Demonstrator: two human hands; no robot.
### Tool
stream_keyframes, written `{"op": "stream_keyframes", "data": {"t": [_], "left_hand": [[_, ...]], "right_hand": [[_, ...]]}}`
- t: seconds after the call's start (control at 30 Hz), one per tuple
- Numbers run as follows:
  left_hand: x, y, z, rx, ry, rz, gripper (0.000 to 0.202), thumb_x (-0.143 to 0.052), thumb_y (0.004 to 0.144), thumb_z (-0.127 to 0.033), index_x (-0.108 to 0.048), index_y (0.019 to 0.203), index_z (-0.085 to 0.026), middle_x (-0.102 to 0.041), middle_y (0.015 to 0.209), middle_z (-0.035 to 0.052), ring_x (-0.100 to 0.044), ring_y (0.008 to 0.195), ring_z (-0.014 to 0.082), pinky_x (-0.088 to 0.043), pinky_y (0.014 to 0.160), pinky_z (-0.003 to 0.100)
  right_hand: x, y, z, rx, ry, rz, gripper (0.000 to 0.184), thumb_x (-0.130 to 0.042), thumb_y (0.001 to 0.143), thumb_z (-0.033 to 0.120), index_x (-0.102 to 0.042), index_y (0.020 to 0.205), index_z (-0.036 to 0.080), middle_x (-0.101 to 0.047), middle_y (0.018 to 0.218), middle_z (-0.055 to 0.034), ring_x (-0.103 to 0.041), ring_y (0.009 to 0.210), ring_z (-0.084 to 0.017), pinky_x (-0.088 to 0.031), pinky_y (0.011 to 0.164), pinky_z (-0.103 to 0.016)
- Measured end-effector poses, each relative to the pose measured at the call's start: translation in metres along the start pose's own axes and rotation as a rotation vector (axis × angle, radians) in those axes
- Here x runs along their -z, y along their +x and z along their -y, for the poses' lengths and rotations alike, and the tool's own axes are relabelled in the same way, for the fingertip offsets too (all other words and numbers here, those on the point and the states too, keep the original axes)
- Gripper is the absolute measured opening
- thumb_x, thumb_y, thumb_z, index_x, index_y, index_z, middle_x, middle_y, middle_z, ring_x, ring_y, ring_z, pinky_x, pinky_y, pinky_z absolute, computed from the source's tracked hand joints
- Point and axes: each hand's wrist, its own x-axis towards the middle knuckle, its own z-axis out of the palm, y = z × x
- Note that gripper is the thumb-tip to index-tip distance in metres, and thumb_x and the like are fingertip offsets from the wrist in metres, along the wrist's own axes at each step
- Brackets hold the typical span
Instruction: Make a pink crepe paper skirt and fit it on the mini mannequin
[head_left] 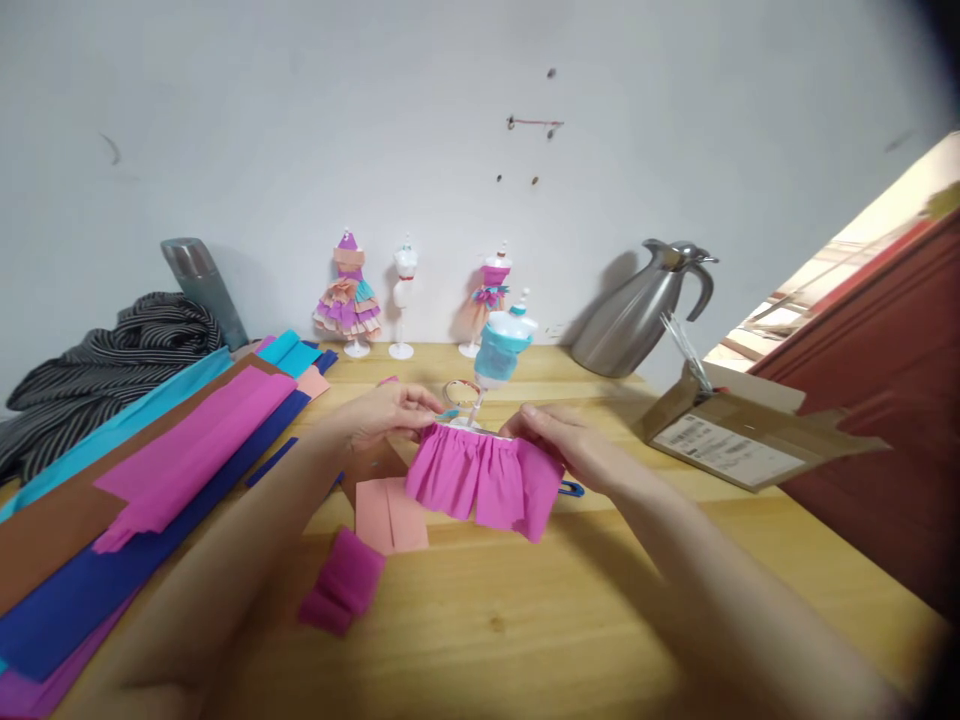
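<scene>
Between my two hands hangs a magenta crepe-paper skirt (476, 475), gathered in pleats along a white-edged top. My left hand (394, 415) pinches its upper left end; a bit of teal shows by the fingertips. At the upper right end my right hand (551, 435) grips it, and the paper there lies flatter. Just behind the skirt stands a small white mannequin (514, 325) with a blue wrapped bodice (501, 352); its base is partly hidden. Below my left hand lie a peach paper piece (390, 515) and a folded magenta piece (345, 580).
Crepe-paper sheets (202, 440) and striped cloth (127, 360) fill the left side, near a flask (202, 285). Along the wall stand a layered-dress mannequin (349, 300) and two others. A steel jug (637, 310), a cardboard box (727, 430) and a blue-handled tool (571, 489) are on the right.
</scene>
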Motion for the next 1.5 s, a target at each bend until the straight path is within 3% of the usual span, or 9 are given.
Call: {"op": "stream_keyframes", "data": {"t": [0.1, 0.3, 0.5, 0.67, 0.87, 1.0, 1.23, 1.37, 1.5], "left_hand": [[-0.007, 0.003, 0.006, 0.029, 0.017, 0.002, 0.036, -0.082, 0.064, -0.022, -0.069, 0.096, -0.012, -0.067, 0.081, 0.0021, -0.062, 0.075, 0.0119, -0.046, 0.070, 0.024], [-0.017, 0.008, 0.013, 0.053, 0.134, -0.022, 0.033, -0.076, 0.065, -0.019, -0.071, 0.097, -0.012, -0.069, 0.088, 0.0049, -0.062, 0.078, 0.0134, -0.046, 0.072, 0.026], [-0.028, 0.007, 0.017, 0.044, 0.203, -0.028, 0.015, -0.070, 0.067, -0.023, -0.067, 0.077, -0.012, -0.064, 0.071, 0.0023, -0.058, 0.065, 0.0127, -0.044, 0.062, 0.025], [-0.034, 0.006, 0.018, 0.054, 0.231, 0.001, 0.013, -0.067, 0.069, -0.026, -0.064, 0.072, -0.013, -0.062, 0.069, 0.0021, -0.057, 0.065, 0.0132, -0.044, 0.061, 0.025], [-0.028, 0.001, 0.005, 0.026, 0.307, 0.067, 0.009, -0.064, 0.070, -0.023, -0.063, 0.068, -0.014, -0.059, 0.065, -0.0009, -0.053, 0.064, 0.0110, -0.039, 0.060, 0.023], [-0.026, -0.005, -0.008, 0.002, 0.332, 0.110, 0.009, -0.061, 0.070, -0.023, -0.060, 0.067, -0.015, -0.055, 0.064, -0.0027, -0.049, 0.061, 0.0101, -0.036, 0.057, 0.022], [-0.022, -0.009, -0.015, 0.031, 0.360, 0.135, 0.009, -0.061, 0.070, -0.022, -0.058, 0.066, -0.015, -0.053, 0.062, -0.0026, -0.047, 0.057, 0.0097, -0.037, 0.053, 0.021], [-0.024, -0.015, -0.020, 0.024, 0.316, 0.223, 0.009, -0.061, 0.073, -0.023, -0.058, 0.068, -0.016, -0.055, 0.065, -0.0013, -0.050, 0.059, 0.0107, -0.040, 0.055, 0.022], [-0.023, -0.020, -0.029, -0.074, 0.481, 0.405, 0.011, -0.062, 0.073, -0.023, -0.058, 0.066, -0.016, -0.061, 0.078, 0.0037, -0.056, 0.076, 0.0174, -0.047, 0.071, 0.028]], "right_hand": [[0.004, -0.012, 0.000, 0.025, -0.057, -0.016, 0.061, -0.054, 0.077, 0.074, -0.066, 0.073, 0.014, -0.054, 0.052, -0.0007, -0.041, 0.044, -0.011, -0.027, 0.042, -0.026], [0.002, -0.028, -0.003, 0.055, -0.171, -0.043, 0.047, -0.061, 0.078, 0.061, -0.065, 0.068, 0.016, -0.056, 0.060, -0.0019, -0.045, 0.055, -0.014, -0.033, 0.048, -0.027], [0.003, -0.033, -0.017, 0.051, -0.144, -0.076, 0.040, -0.061, 0.079, 0.055, -0.066, 0.070, 0.016, -0.061, 0.068, -0.0036, -0.050, 0.062, -0.016, -0.036, 0.054, -0.028], [0.001, -0.035, -0.027, 0.072, -0.169, -0.102, 0.039, -0.058, 0.082, 0.053, -0.066, 0.071, 0.016, -0.065, 0.073, -0.0051, -0.054, 0.068, -0.019, -0.039, 0.060, -0.030], [-0.001, -0.030, -0.040, 0.072, -0.173, -0.172, 0.046, -0.054, 0.082, 0.059, -0.066, 0.070, 0.017, -0.055, 0.060, -0.0011, -0.044, 0.058, -0.015, -0.033, 0.055, -0.028], [-0.004, -0.023, -0.049, 0.087, -0.102, -0.173, 0.045, -0.057, 0.079, 0.060, -0.066, 0.070, 0.016, -0.061, 0.066, -0.0032, -0.049, 0.064, -0.018, -0.035, 0.060, -0.030], [-0.007, -0.022, -0.057, 0.101, -0.034, -0.150, 0.045, -0.055, 0.083, 0.059, -0.063, 0.070, 0.017, -0.058, 0.068, -0.0023, -0.048, 0.066, -0.018, -0.035, 0.061, -0.030], [-0.005, -0.017, -0.064, 0.123, -0.041, -0.149, 0.047, -0.054, 0.083, 0.061, -0.065, 0.072, 0.017, -0.061, 0.072, -0.0035, -0.051, 0.069, -0.020, -0.038, 0.063, -0.031], [-0.007, -0.013, -0.071, 0.131, -0.034, -0.142, 0.048, -0.052, 0.085, 0.063, -0.065, 0.074, 0.018, -0.062, 0.072, -0.0036, -0.053, 0.068, -0.020, -0.040, 0.064, -0.032]]}}
